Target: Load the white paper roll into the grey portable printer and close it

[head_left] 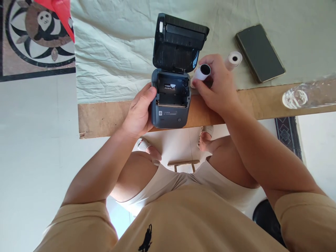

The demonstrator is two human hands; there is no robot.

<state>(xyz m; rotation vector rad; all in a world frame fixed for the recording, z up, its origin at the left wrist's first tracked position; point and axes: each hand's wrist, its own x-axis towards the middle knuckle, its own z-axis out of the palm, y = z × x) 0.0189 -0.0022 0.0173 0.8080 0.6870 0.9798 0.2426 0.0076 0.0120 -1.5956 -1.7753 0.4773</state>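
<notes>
A dark portable receipt printer [172, 117] sits at the table's near edge with its lid [178, 45] swung up. Its paper bay shows no roll inside, only a printed label on the inner wall. My left hand [141, 110] grips the printer's left side, thumb on the upper rim. Just right of the printer, my right hand [219, 84] has its thumb and fingers closed around a white paper roll [199, 74] with a dark core end facing up. Beyond that hand stands a second paper roll [234, 59], apart from the fingers.
A phone [261, 52] lies screen up on the pale green cloth [112, 42]. At the right, a clear bottle [309, 92] rests on its side near the wooden table edge [105, 117]. A red item [61, 14] hangs past the cloth's left side. A wooden stool bar [183, 163] is below.
</notes>
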